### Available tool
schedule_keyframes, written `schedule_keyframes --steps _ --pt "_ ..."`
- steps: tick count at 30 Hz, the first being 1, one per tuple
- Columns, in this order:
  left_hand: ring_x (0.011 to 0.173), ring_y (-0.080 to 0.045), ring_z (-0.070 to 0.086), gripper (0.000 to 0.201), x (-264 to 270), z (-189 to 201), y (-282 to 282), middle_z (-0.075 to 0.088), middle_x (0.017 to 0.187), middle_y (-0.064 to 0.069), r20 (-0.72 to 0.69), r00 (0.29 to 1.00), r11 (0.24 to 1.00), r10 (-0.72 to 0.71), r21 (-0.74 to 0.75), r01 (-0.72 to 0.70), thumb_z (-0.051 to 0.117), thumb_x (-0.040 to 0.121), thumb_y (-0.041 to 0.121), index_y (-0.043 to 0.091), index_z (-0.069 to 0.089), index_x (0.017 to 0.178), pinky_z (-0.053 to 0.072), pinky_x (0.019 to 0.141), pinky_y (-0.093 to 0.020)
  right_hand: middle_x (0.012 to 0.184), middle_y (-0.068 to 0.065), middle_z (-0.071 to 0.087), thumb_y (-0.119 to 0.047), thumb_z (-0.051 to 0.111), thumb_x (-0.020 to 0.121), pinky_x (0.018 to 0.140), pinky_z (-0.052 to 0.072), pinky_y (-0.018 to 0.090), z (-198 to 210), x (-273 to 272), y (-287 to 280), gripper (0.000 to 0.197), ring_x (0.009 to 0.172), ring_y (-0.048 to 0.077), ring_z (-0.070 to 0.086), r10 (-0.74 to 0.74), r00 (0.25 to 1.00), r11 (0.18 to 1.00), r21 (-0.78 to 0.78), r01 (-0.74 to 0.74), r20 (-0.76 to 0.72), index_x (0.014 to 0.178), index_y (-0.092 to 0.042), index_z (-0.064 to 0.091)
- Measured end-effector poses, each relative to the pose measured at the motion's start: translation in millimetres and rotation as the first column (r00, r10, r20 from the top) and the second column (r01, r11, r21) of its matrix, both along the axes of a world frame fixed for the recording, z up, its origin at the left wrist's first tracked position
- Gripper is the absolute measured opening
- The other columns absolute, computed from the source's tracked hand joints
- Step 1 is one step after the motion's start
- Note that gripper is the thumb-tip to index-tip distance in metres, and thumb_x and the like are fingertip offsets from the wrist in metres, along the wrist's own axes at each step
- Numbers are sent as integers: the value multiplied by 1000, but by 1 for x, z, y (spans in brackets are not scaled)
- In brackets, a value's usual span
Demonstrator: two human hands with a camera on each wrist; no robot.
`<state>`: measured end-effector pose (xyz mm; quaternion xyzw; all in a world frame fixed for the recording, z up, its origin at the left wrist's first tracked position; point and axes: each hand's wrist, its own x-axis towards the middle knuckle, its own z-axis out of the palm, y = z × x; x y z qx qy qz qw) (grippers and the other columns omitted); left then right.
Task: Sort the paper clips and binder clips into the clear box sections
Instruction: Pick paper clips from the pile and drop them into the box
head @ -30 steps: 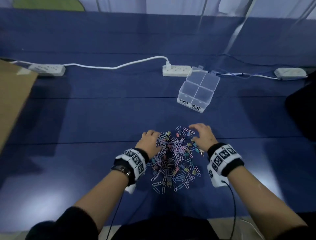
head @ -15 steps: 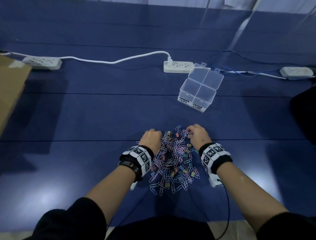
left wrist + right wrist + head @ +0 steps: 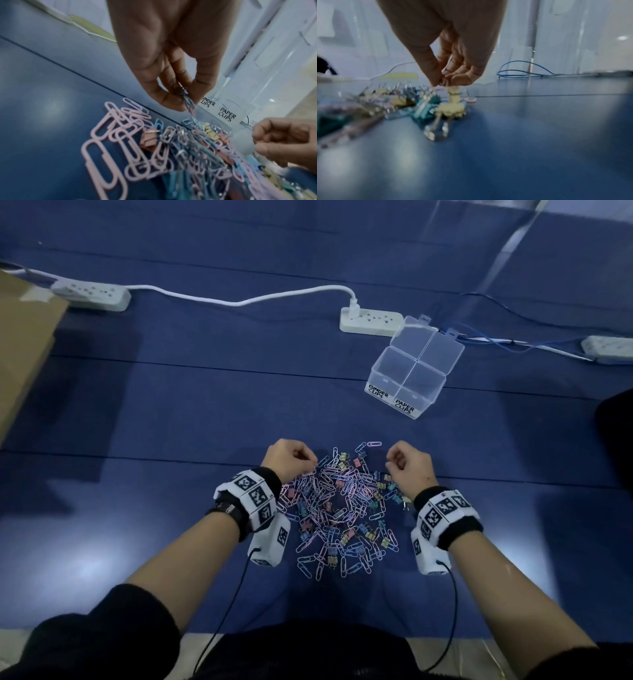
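A pile of pastel paper clips and small binder clips (image 3: 339, 508) lies on the blue table between my hands. The clear box (image 3: 414, 368), lid open, stands beyond it to the right, its front sections labelled BINDER CLIPS (image 3: 377, 393) and PAPER CLIPS (image 3: 404, 405). My left hand (image 3: 313, 463) hovers at the pile's far left edge; in the left wrist view it (image 3: 187, 106) pinches a few blue and pink paper clips (image 3: 189, 104). My right hand (image 3: 388, 465) is at the far right edge, fingers curled. In the blurred right wrist view it (image 3: 442, 81) pinches the wire handle of a yellow binder clip (image 3: 453, 94).
White power strips (image 3: 371, 320) (image 3: 90, 292) (image 3: 608, 345) and their cables run along the back of the table. A blue cable (image 3: 496, 344) passes behind the box. A cardboard sheet (image 3: 24, 347) is at the left edge, a dark object (image 3: 616, 433) at the right edge.
Both hands, earlier lying on the pile's sides, have curled their fingers into pinches at its far edge. The left now holds paper clips, the right a binder clip.
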<state>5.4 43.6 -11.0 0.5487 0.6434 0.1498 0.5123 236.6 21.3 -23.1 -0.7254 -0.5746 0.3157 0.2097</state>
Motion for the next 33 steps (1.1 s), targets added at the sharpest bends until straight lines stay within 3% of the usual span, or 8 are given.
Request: schedule_keyframes --steps 4,9,14,18,21,24,28,33 --pt "62 -10 49 27 -2 3 0 57 72 0 214 972 975 95 -215 -48 50 86 -7 10 57 66 48 51 -14 68 -2 48 10 46 86 66 46 20 4 4 -2 26 66 11 51 -236 933 971 -17 240 -273 108 -2 56" --pt "47 -16 38 32 7 7 -5 39 62 -6 352 865 876 357 -448 -180 24 87 -2 7 43 63 34 31 -12 71 4 50 21 25 83 45 38 12 17 -5 1 40 58 13 46 -352 742 936 -229 268 -571 76 -4 57" --pt "26 -9 26 38 19 10 -4 33 38 5 248 919 888 307 -423 -182 44 89 27 13 36 55 21 34 -10 74 1 51 -2 44 86 62 36 25 20 -23 -6 22 69 12 47 13 986 984 -172 -42 -165 70 -15 54" --pt "55 -16 41 32 23 9 1 45 54 1 -104 994 999 16 -47 -21 56 89 24 7 53 62 35 54 -21 104 3 45 -32 66 77 90 40 34 10 -31 -21 36 104 18 39 392 885 907 -265 -326 252 109 -18 55" --pt "68 -20 48 39 22 8 1 46 62 3 -337 919 969 -202 69 238 57 88 34 18 41 57 39 63 -25 116 5 49 -42 69 74 94 40 36 7 -33 -22 52 111 21 40 374 871 922 -224 -315 317 119 -21 53" --pt "90 -21 58 32 22 8 0 62 98 1 -495 804 913 -329 51 405 59 82 51 20 58 90 43 74 -29 118 7 54 -39 67 76 96 39 37 4 -35 -22 51 112 22 41 324 895 942 -189 -276 307 120 -17 53" --pt "112 -24 56 67 25 4 -5 54 125 -3 -542 759 894 -360 31 446 65 73 58 20 48 126 46 90 -35 124 11 51 -17 61 85 102 33 34 0 -43 -25 47 119 24 38 278 920 958 -152 -243 276 129 -11 46" --pt "112 -25 56 56 29 2 -7 55 124 -5 -525 754 884 -396 6 468 65 78 51 21 51 123 45 91 -36 117 14 56 -8 52 90 98 34 32 -9 -50 -28 39 115 26 41 331 900 944 -115 -310 285 129 -6 47"
